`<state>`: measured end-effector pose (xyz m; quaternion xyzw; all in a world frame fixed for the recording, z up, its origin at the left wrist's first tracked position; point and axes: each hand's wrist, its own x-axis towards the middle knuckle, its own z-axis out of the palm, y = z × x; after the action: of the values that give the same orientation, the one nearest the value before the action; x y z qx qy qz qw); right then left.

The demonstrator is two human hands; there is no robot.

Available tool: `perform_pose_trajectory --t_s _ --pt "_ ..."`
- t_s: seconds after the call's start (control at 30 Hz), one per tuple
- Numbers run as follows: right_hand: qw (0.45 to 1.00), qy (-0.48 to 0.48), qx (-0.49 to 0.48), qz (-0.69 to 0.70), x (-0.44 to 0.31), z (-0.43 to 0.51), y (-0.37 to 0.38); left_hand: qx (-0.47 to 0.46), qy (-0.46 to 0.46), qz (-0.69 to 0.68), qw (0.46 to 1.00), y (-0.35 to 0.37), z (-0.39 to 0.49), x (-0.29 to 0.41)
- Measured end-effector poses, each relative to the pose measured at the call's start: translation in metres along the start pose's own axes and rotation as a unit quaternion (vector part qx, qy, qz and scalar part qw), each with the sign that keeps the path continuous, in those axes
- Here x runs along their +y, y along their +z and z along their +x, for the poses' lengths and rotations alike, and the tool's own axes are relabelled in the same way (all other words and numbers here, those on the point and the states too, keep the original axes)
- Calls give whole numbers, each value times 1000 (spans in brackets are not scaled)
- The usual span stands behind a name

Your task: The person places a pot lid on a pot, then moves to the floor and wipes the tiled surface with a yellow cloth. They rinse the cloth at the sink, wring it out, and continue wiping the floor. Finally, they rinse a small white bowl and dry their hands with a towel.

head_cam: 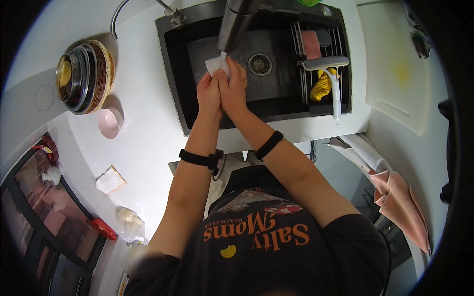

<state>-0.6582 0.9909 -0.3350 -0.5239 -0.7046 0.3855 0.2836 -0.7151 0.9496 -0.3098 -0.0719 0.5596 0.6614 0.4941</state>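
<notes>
Both my hands are together over the dark sink (270, 97), under the metal faucet (237, 27). Water runs from the faucet onto a small white object, perhaps a cup or bowl (213, 65). My left hand (209, 90) and my right hand (233, 81) hold it between them, with thumbs side by side; the fingers partly hide it, so its full shape cannot be told. The round drain (260, 64) lies just right of my right hand.
A rack at the sink's right holds a pink sponge or cloth (311, 44), a yellow cloth (323, 87) and a grey-and-white squeegee (335, 92). Left on the counter are stacked bowls and baskets (100, 76), a pink bowl (110, 122) and a white cloth (111, 180). A cutting board (396, 88) lies right.
</notes>
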Motion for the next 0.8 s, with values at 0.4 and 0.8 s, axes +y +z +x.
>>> perform_pose_trajectory --t_s 0.4,0.8 --pt "712 409 -407 399 24 86 -37 -162 -49 19 985 -54 -1 44" --pt "809 350 -97 463 -1 33 -28 92 85 87 988 2 22 -7"
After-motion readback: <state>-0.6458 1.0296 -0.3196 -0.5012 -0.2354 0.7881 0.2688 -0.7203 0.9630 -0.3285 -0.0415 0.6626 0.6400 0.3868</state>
